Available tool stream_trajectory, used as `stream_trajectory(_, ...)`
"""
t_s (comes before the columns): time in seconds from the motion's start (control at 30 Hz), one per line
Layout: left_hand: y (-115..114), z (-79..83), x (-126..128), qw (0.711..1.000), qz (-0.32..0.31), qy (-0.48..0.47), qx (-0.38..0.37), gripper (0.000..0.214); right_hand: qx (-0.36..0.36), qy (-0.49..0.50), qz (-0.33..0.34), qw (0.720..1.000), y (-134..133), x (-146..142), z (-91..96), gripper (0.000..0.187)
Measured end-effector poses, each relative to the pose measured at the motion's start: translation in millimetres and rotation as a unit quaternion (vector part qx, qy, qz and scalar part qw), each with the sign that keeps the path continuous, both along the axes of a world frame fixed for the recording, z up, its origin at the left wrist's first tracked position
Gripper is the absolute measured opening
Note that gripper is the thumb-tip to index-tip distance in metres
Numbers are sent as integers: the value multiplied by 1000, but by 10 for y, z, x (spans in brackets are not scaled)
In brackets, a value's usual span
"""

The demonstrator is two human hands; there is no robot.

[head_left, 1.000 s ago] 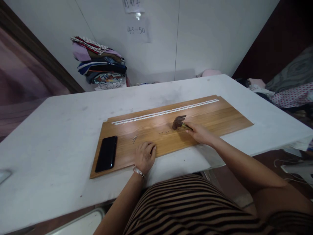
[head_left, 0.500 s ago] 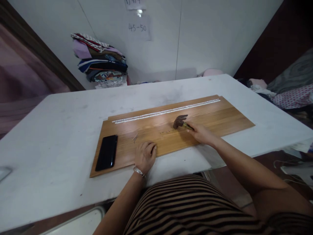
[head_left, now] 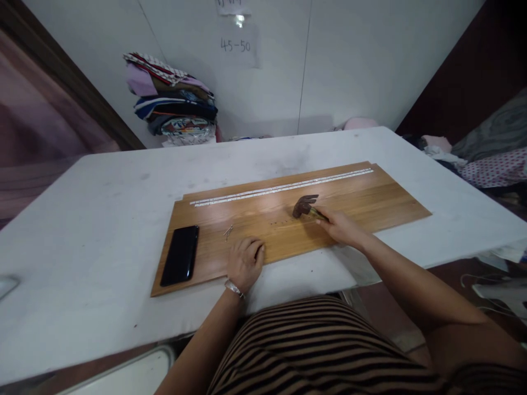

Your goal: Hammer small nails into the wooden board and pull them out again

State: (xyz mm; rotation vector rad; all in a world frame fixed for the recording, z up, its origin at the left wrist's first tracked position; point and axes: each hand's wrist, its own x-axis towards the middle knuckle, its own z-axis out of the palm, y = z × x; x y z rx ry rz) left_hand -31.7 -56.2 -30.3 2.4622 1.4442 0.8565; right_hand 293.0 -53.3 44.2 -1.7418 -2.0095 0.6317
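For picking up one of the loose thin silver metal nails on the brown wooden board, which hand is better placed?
Probably the left hand: it rests on the board close to the nails and appears to hold nothing. The right hand grips the dark-headed claw hammer, farther away.

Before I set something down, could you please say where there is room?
Table just left of the board is bare, as is the board's right end beyond the right hand. It is crowded from phone to hammer, with nails and left hand between.
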Motion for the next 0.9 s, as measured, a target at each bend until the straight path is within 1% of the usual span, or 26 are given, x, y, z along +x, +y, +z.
stream_trajectory(0.2, 0, 2, 1, 1000, -3, -3, -1, 23, -22, -11, -7, 1000, -1, -18, -11, 43)
stream_trajectory(0.4, -4, 32, 9, 1000, -2, 4, 3, 23, 3, -1, -8, 1000, -10, 12, -46, 43)
stream_trajectory(0.6, -4, 23, 4, 1000, 2, 4, -15, 24, -12, -2, -13, 1000, -8, 18, -49, 44)
stream_trajectory(0.9, -4, 23, 18, 1000, -2, -2, -4, 24, -20, 2, -16, 1000, -31, 16, -29, 43)
